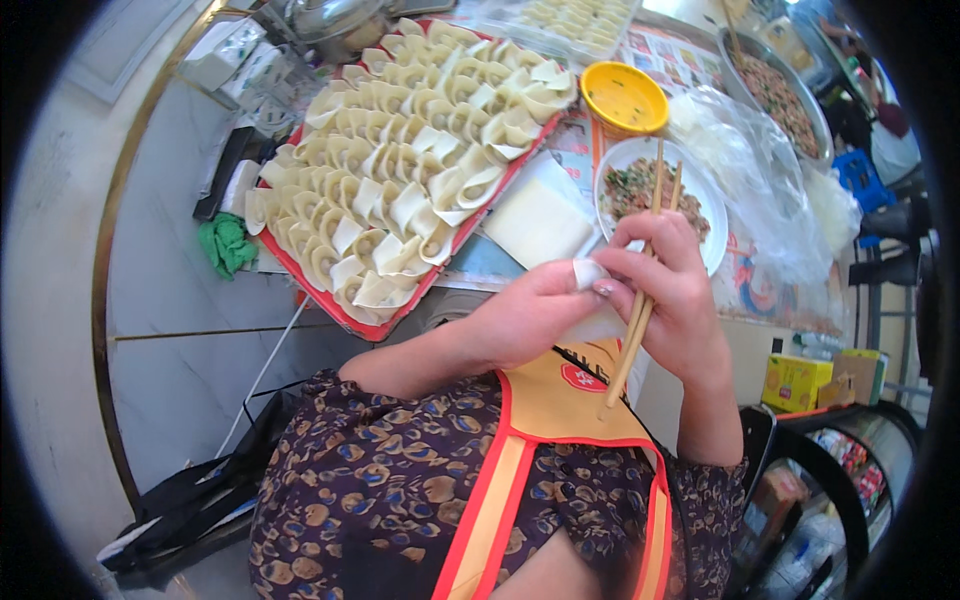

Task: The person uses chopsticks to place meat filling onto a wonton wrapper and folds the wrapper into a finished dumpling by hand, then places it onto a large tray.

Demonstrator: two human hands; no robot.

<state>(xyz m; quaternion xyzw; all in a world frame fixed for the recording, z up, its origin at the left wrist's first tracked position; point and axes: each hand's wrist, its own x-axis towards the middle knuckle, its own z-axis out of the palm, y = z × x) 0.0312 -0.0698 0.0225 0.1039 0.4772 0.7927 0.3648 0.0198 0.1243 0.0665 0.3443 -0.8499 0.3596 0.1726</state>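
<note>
My left hand (536,304) pinches a folded wonton wrapper (589,274) in front of the apron. My right hand (671,281) meets it there, fingertips touching the wrapper, while a pair of wooden chopsticks (637,322) stays gripped across its palm. Fingers hide most of the wrapper and whatever it encloses. Just beyond the hands is a stack of square wrappers (541,214). Beside the stack, a white plate (718,225) holds minced filling (634,184) with green bits. To the left, rows of folded wontons (405,142) cover a red-rimmed tray (367,330).
A yellow bowl (625,97) stands behind the plate. Clear plastic bags (757,180) lie right of it, near a metal basin of filling (780,97). A lidless-looking clear container (581,26) holds more wontons. A green cloth (227,246) sits by the wall; a black chair (825,457) is at right.
</note>
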